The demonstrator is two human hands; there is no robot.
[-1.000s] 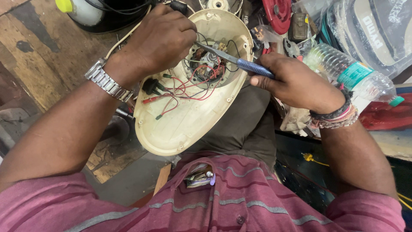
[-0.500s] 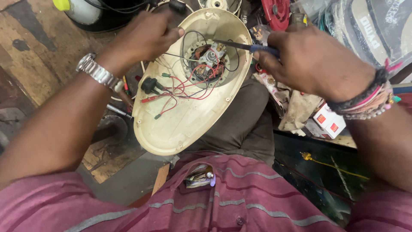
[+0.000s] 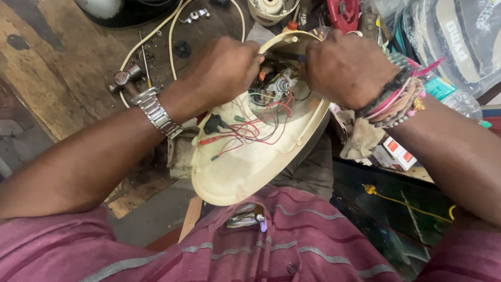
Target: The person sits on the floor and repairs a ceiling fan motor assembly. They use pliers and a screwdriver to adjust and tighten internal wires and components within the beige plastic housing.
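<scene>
Here the left hand (image 3: 227, 68) curls shut on the smooth cream plastic housing (image 3: 245, 167) rim at eleven o'clock; the right hand (image 3: 347, 68) fists a thin tool (image 3: 284, 55) at one o'clock above tangled red wires (image 3: 250, 128).

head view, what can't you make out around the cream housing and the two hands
- Tool tip: hidden in head view under right hand; only a dark shaft shows.
- Left hand grip: fingers curl behind the cream housing rim.
- Motor parts: too small, tangled in wires.
- Plastic bottle: mostly behind the right wrist.

I'm looking at a repair workshop: a scarred wooden bench (image 3: 62, 78) strewn with a hammer (image 3: 122, 79), loose cable (image 3: 156, 34), screws and spare parts, and an opened cream casing (image 3: 235, 177) showing wiring.
</scene>
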